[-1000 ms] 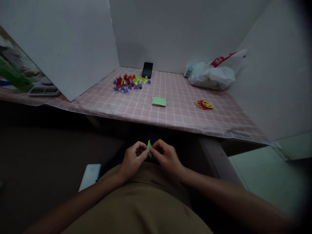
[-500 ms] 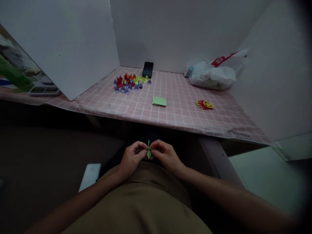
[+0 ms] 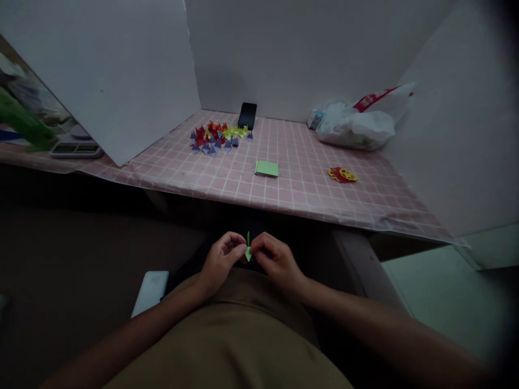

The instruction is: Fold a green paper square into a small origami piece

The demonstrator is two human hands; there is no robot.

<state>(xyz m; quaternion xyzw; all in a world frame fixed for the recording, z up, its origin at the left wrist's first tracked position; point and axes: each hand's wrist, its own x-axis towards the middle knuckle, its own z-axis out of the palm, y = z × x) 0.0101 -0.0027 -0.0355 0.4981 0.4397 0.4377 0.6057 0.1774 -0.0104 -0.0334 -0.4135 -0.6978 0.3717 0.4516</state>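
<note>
Below the table's front edge, over my lap, my left hand (image 3: pixel 221 263) and my right hand (image 3: pixel 274 261) meet fingertip to fingertip. Both pinch a small folded green paper piece (image 3: pixel 248 249) that stands upright between them, a thin point sticking up. A stack of green square paper (image 3: pixel 266 168) lies on the pink checked tablecloth (image 3: pixel 292 189) ahead of my hands. A cluster of several small folded paper figures (image 3: pixel 217 136) in red, orange, yellow and purple sits further back on the left.
A black phone (image 3: pixel 247 115) leans on the back wall. A white plastic bag (image 3: pixel 357 127) lies at the back right, red and yellow paper cutouts (image 3: pixel 343 174) in front of it. White boards wall the table. A white device (image 3: pixel 150 292) rests beside my left arm.
My fingers have shifted slightly on the green paper piece, which now looks narrower with a thin tip upward. The hands stay in the same place over my lap.
</note>
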